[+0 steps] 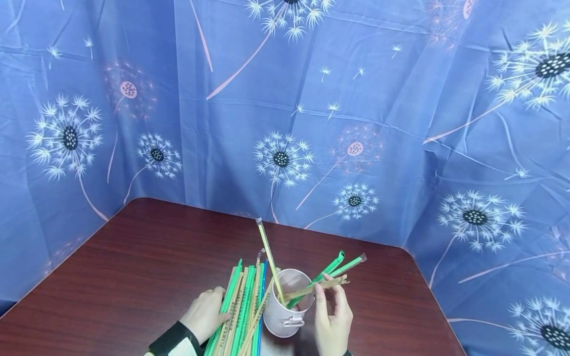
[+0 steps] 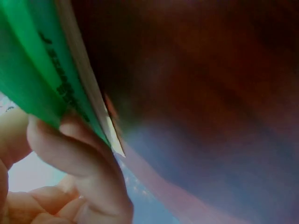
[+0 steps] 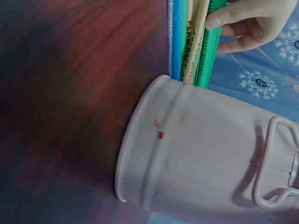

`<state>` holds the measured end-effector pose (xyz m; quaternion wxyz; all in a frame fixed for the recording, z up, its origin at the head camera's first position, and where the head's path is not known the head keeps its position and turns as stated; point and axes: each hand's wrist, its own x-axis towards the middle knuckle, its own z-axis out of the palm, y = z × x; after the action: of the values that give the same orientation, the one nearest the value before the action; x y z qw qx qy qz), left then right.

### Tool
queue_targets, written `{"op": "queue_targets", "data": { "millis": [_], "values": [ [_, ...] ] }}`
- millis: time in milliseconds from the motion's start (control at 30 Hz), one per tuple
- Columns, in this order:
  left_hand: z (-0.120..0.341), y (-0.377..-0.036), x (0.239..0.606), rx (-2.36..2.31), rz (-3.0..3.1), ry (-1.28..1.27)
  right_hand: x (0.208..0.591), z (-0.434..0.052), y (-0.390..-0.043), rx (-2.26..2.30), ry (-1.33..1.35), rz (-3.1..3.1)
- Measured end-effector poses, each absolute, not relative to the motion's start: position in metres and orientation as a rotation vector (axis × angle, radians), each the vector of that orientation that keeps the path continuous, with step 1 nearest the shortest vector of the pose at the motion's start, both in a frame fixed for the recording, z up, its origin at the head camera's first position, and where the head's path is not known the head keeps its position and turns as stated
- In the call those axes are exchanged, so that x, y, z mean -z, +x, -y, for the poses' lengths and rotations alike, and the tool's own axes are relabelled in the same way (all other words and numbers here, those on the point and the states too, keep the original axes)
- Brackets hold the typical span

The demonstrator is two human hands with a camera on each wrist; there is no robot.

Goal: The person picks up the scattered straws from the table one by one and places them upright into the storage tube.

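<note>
My left hand grips the left edge of a row of long wrapped straws, its thumb on a green straw. The row mixes green and tan wrappers, with a blue straw along its right side. Beside it stands a pale pink metal bucket with a wire handle. Between thumb and finger, my right hand pinches a tan wrapped straw that slants across the bucket's mouth. Two green straws lean out of the bucket to the right, and a yellow straw leans to the left.
A dark reddish-brown wooden table lies under everything. Blue cloth with dandelion prints hangs around its back and sides. A straw with a clear wrapped, bent tip sticks up past the row's far end.
</note>
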<state>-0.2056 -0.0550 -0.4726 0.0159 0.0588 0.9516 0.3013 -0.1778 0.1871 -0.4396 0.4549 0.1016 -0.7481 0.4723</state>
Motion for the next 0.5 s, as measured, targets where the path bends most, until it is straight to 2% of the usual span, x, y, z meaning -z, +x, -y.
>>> {"op": "queue_targets", "data": {
  "millis": [500],
  "values": [
    [0.0536,-0.2029,0.4723,-1.002,-2.925,0.144,0.4495,-0.1913,-0.1823,-1.046,0.233,1.924]
  ]
}}
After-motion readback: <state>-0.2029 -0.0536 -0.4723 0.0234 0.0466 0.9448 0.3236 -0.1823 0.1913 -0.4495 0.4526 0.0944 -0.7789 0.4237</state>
